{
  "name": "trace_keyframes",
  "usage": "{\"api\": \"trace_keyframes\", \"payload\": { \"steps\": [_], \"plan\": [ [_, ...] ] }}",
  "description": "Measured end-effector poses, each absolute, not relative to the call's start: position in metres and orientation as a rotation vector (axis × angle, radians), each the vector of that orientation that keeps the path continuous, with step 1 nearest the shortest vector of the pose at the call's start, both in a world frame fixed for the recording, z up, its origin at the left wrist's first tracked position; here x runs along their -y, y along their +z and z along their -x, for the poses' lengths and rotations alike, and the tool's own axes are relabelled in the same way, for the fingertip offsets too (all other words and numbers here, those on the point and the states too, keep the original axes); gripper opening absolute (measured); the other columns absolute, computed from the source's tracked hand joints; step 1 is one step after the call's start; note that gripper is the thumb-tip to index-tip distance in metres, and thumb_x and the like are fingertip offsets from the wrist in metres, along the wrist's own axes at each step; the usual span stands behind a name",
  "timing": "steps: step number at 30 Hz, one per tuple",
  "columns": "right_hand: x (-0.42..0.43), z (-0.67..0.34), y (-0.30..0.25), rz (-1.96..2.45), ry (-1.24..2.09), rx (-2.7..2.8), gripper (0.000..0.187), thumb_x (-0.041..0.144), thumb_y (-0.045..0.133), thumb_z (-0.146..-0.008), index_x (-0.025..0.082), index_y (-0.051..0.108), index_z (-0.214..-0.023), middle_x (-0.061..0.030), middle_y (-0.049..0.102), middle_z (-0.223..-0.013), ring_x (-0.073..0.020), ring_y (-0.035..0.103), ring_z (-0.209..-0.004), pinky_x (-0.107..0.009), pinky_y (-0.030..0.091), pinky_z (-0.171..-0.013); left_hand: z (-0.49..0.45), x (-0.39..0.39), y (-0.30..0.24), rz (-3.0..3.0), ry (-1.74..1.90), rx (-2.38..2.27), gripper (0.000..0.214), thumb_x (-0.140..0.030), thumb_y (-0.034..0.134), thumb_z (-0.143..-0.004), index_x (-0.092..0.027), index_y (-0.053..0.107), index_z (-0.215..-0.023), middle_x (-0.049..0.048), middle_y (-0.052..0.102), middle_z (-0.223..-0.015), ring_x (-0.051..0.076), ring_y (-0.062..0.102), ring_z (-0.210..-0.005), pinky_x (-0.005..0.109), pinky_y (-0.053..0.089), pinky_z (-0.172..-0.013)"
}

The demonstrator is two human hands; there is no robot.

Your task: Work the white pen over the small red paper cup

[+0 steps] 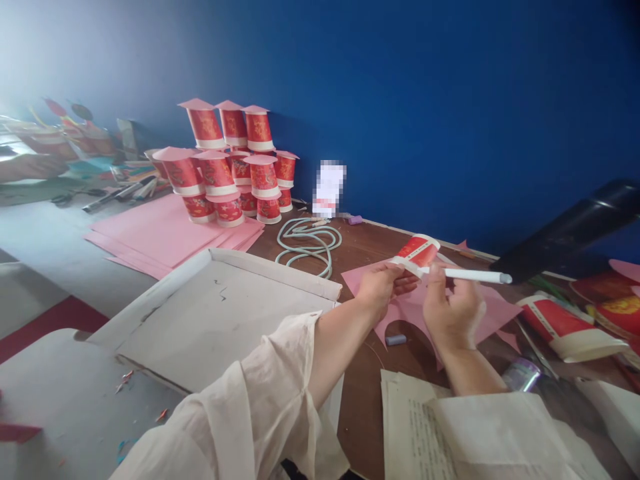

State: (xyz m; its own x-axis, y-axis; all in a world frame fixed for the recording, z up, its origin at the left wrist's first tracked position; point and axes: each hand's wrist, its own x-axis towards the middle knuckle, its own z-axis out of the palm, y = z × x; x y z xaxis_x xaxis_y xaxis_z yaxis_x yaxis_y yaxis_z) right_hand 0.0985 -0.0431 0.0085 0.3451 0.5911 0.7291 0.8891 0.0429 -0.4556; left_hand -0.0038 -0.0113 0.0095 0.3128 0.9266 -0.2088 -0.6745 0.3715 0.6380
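Marker pen (477, 275), white and slim, runs nearly level from left to right, its writing end directed left at the paper cup (419, 251) and its blunt, greyish end pointing right, dipping slightly. Whether the tip touches the cup cannot be told. The right hand (454, 308) holds the pen pinched between thumb and curled fingers. The left hand (386, 285) holds the cup from the near left, fingers beneath its pale lower edge. The cup is raised in front of the wearer and tilted; with the hands partly covering it, its long axis is hard to read.

Its visible side is red, crossed by a white band of small dark print slanting up to the right, with white at the upper and lower edges. The pen's barrel looks plain.

Below spreads cut pink paper (363, 273) with a curved notch, lying on the brown tabletop (361, 417). Leftward, the low wall of a white tray (275, 272) sits near the left forearm; rightward, another red cup (565, 321) lies on its side near the right hand. A black cylinder (570, 230) slants beyond the pen's blunt end. The blue wall (450, 120) bounds the far side, while printed pages (415, 427) lie nearer the wearer.
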Motion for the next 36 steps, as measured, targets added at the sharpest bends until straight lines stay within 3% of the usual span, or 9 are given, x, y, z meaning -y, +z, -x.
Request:
{"api": "trace_keyframes", "payload": {
  "steps": [10, 24, 31, 36],
  "plan": [
    [0.0428, -0.0989, 0.0087, 1.640, -0.413, 1.336, 0.047, 0.049, 0.044, -0.085, 0.011, 0.071, -0.089, -0.0128, 0.069, -0.075, -0.0212, 0.061, -0.067, -0.029, 0.041, -0.057, 0.0042, 0.0120, 0.0112, -0.480, 1.111, -0.610, 0.013, -0.009, 0.051, -0.080, -0.009, 0.060, -0.071, 0.0095, 0.065, -0.067, 0.015, 0.064, -0.061, 0.038, 0.050, -0.084],
    [0.0441, -0.0976, 0.0097, 1.672, -0.393, 1.335, 0.048, 0.051, 0.043, -0.085, 0.012, 0.070, -0.088, -0.0115, 0.067, -0.072, -0.0196, 0.058, -0.063, -0.028, 0.038, -0.055, 0.0040, 0.0121, 0.0106, -0.493, 1.108, -0.606, 0.013, -0.011, 0.051, -0.081, -0.010, 0.061, -0.072, 0.0092, 0.066, -0.067, 0.018, 0.067, -0.070, 0.037, 0.050, -0.086],
    [0.0438, -0.0977, 0.0079, 1.691, -0.381, 1.324, 0.050, 0.054, 0.042, -0.085, 0.012, 0.069, -0.087, -0.0126, 0.067, -0.073, -0.0214, 0.059, -0.065, -0.031, 0.040, -0.058, 0.0034, 0.0107, 0.0093, -0.468, 1.110, -0.604, 0.012, -0.010, 0.052, -0.080, -0.010, 0.060, -0.070, 0.0084, 0.065, -0.065, 0.016, 0.065, -0.062, 0.038, 0.050, -0.084],
    [0.0452, -0.0967, 0.0097, 1.603, -0.369, 1.272, 0.043, 0.046, 0.041, -0.089, 0.013, 0.067, -0.094, -0.0130, 0.069, -0.085, -0.0211, 0.062, -0.074, -0.032, 0.045, -0.068, 0.0041, 0.0116, 0.0110, -0.440, 1.104, -0.609, 0.008, -0.010, 0.054, -0.079, -0.010, 0.060, -0.073, 0.0084, 0.065, -0.066, 0.015, 0.064, -0.061, 0.037, 0.050, -0.084]
  ]
}}
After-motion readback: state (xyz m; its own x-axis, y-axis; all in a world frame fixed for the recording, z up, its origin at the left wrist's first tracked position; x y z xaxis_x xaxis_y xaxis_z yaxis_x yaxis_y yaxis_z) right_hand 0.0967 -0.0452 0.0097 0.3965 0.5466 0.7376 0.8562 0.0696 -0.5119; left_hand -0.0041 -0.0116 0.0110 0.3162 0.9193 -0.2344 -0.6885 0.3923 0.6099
